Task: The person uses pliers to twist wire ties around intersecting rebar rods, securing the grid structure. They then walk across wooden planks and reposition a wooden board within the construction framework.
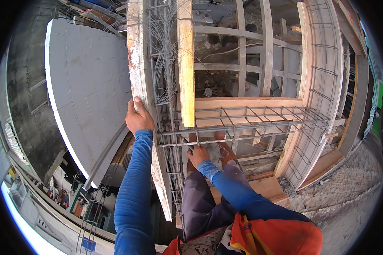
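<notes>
My left hand (139, 118) grips the top edge of a long, whitish, weathered formwork board (137, 63), fingers bent over it. Lower and to the right, my right hand (198, 157) is closed around a slim dark hand tool (190, 147), whose kind I cannot make out. The tool reaches toward the crossing of steel bars beside the board. A rebar cage (251, 122) with square stirrups runs off to the right from that corner. Loose tie wire (164, 63) hangs tangled over the bars farther off. A yellowish timber (186, 72) ends just above the corner.
Left of the formwork stands a large pale block wall panel (89, 80) with a deep drop beside it. Wooden crossbeams (266, 51) span an opening ahead. Another rebar cage (315, 68) lies in formwork at the right, near a rough concrete slab (344, 195).
</notes>
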`<state>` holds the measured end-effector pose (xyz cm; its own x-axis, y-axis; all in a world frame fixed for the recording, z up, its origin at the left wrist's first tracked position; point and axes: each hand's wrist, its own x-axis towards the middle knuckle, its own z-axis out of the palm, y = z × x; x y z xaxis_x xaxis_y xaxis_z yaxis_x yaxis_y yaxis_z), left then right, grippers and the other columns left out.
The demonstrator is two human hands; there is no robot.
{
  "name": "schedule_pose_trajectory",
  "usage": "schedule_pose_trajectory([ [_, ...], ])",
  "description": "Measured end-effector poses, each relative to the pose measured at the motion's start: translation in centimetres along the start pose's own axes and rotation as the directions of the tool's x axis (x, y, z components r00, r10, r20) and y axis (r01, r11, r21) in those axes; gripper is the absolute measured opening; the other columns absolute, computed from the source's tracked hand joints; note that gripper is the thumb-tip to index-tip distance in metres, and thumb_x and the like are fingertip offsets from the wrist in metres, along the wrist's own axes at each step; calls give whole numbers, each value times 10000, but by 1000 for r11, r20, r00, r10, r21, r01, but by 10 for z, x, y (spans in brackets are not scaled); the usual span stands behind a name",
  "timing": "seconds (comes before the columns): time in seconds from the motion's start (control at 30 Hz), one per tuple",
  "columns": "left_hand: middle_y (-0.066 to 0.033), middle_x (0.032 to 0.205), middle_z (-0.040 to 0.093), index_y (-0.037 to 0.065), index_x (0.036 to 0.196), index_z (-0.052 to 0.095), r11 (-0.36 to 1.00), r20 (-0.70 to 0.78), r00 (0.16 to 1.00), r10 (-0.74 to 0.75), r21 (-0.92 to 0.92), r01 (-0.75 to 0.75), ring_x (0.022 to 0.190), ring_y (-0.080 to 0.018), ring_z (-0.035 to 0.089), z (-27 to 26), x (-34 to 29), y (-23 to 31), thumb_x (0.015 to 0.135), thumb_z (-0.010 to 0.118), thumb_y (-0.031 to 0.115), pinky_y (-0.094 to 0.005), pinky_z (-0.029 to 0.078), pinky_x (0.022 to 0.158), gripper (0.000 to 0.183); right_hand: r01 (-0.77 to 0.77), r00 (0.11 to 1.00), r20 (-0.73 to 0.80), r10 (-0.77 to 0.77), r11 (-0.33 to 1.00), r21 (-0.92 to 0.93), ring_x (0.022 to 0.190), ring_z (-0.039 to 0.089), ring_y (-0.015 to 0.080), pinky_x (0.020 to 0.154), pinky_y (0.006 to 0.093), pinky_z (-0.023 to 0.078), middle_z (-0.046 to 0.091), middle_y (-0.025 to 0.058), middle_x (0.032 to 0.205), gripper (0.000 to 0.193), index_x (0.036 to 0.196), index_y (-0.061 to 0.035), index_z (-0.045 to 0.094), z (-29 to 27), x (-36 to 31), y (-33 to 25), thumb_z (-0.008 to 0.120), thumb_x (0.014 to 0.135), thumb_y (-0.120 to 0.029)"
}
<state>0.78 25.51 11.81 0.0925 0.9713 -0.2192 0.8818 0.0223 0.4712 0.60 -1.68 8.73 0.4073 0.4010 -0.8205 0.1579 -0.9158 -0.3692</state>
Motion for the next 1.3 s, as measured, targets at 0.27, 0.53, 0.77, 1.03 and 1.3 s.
schedule_pose_trajectory([
  [0.27, -271, 1010, 690, 1, 1208, 624, 999, 45, 998, -32, 14, 31, 968, -454, 657, -4, 0, 10, 996, 402, 537, -488, 505, 843, 617, 21, 914, 404, 45, 987, -157, 935, 631, 475, 884, 475, 512, 660, 302, 1020, 707, 1139, 110, 615, -38, 17, -3, 577, 907, -556],
  [0.53, -276, 913, 688, -36, 1140, 634, 999, 26, 999, 38, 9, -38, 906, -452, 662, -2, 2, 9, 1015, 386, 485, -473, 492, 802, 591, -198, 833, 551, 48, 956, 216, 534, 556, 176, 549, 341, 444, 562, 47, 572, 526, 686, -49, 637, -48, 25, 9, 630, 921, -520],
  [0.77, -280, 887, 678, -43, 1113, 627, 999, 29, 999, 36, -3, -36, 885, -471, 647, -4, 1, 16, 1011, 395, 483, -480, 485, 783, 584, -312, 651, 759, -23, 903, 295, 537, 518, 136, 545, 300, 417, 537, 39, 588, 588, 659, -56, 591, -56, 42, 25, 618, 908, -589],
  [1.03, -268, 823, 654, -33, 1013, 605, 998, 25, 998, 59, -10, -59, 831, -475, 632, -3, 3, 11, 1017, 387, 471, -486, 471, 748, 549, -245, 657, 753, -29, 937, 250, 499, 483, 131, 518, 306, 401, 506, 31, 559, 598, 629, -69, 557, -47, 46, 28, 590, 928, -587],
  [1.3, -289, 885, 674, -46, 1112, 617, 999, 58, 998, 28, -17, -27, 874, -479, 643, -6, 1, 14, 1013, 392, 471, -491, 480, 781, 573, -562, 483, 859, -170, 692, 453, 545, 428, 104, 518, 266, 350, 457, -4, 600, 516, 678, -90, 532, -39, 50, 42, 665, 901, -537],
])
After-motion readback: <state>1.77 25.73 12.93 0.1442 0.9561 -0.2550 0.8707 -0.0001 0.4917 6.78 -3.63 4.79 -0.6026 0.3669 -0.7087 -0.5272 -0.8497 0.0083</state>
